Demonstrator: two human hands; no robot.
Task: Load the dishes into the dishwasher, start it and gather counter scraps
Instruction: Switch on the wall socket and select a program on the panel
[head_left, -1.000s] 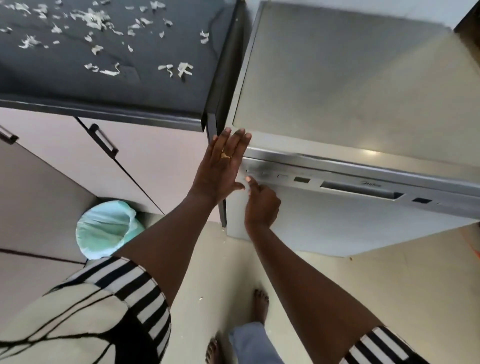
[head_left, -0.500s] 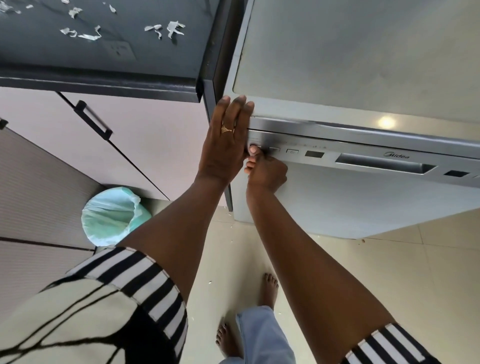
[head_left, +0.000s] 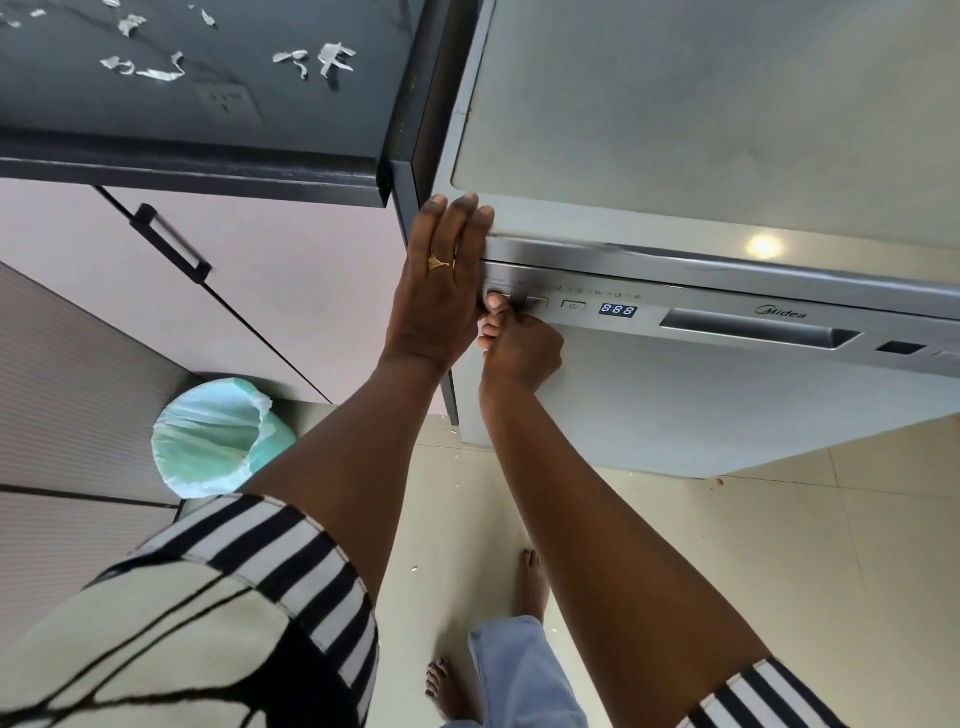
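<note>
— Where is the dishwasher (head_left: 675, 405)?

— It stands on the right, just beside the dark counter (head_left: 208, 130), with its door closed. The display (head_left: 617, 310) on the control strip is lit and reads 888. The handle recess (head_left: 753, 330) lies further right on the same strip.

— What is the left hand (head_left: 441, 291) doing?

— It lies flat over the top left corner of the machine, fingers straight and together, holding nothing. There is a ring (head_left: 439, 261) on one finger.

— And the right hand (head_left: 522, 348)?

— Its fingers are curled into a loose fist with nothing held. One fingertip (head_left: 496, 300) presses on the leftmost button of the strip, partly hidden behind the left hand. Whether it is the thumb or a finger is hard to tell.

— Where are the scraps (head_left: 332, 57)?

— They are scattered pale bits on the counter, well apart from both hands.

— Anything else?

— A bin (head_left: 218, 436) with a pale green liner stands on the floor by the cabinet, below the counter. The person's bare feet (head_left: 532, 582) are on the tiled floor.
</note>
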